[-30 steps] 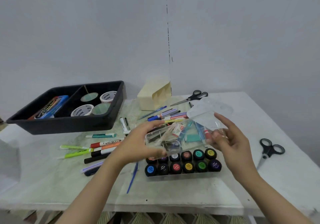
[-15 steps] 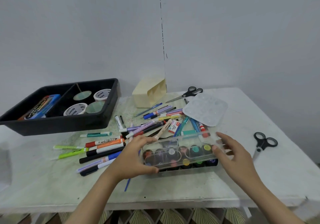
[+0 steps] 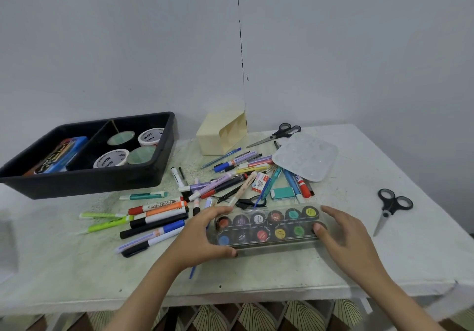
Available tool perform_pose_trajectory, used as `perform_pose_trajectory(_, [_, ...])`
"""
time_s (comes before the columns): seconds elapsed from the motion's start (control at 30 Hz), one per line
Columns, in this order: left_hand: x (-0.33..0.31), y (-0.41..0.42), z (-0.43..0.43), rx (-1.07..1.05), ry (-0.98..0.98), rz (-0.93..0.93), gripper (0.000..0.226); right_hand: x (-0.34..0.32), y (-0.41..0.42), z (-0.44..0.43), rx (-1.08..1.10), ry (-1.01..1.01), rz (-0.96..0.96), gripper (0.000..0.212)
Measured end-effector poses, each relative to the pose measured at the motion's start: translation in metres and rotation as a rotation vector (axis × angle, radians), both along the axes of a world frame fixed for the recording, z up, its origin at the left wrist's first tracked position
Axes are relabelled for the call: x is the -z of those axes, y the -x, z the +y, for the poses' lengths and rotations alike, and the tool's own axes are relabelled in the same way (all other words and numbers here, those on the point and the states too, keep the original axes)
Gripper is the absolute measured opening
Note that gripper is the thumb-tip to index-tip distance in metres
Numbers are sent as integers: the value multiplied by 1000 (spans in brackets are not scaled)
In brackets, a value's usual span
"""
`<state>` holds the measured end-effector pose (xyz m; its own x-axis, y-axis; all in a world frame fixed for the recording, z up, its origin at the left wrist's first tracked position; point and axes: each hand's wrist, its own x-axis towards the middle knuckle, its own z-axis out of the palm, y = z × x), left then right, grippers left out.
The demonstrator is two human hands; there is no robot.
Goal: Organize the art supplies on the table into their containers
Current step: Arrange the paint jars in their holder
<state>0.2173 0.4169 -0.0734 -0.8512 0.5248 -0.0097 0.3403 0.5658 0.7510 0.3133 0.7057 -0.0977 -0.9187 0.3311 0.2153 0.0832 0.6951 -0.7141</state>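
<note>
Clear paint case [image 3: 266, 243], two rows of coloured pots [image 3: 257, 218] inside, lies between the fingers [image 3: 221, 210]; left hand [image 3: 200, 238] and right hand [image 3: 345, 236] clamp its ends.

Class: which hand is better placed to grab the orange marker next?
Likely left: the left hand holds the clear paint case at the end nearest the orange marker; the right hand, opposite.

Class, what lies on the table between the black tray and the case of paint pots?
Head view: loose markers and pens lie scattered between the black tray and the case of paint pots.
</note>
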Motion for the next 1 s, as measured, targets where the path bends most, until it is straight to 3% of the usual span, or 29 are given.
perform_pose_trajectory(0.37, [6, -8, -6, -10, -14, 0, 81, 1, -3, -6, 3, 54, -12, 79])
perform_pose_trajectory(0.53, [15, -11, -4, 0, 90, 77, 77, 1, -6, -8, 10, 97, -1, 82])
perform_pose_trajectory(0.67, [26, -20, 1, -166, 125, 204, 103, -1, -9, -17, 74, 175, 17, 62])
perform_pose_trajectory(0.8, [33, -26, 1, -366, 172, 246, 116, 1, -11, -21, 134, 259, -6, 83])
perform_pose_trajectory(0.9, [34, -33, 2, -441, 278, 266, 118, 7, -12, -21, 152, 212, -38, 93])
perform_pose_trajectory(1.0, [33, -41, 6, -491, 349, 252, 126, 8, -11, -21, 160, 195, -39, 93])
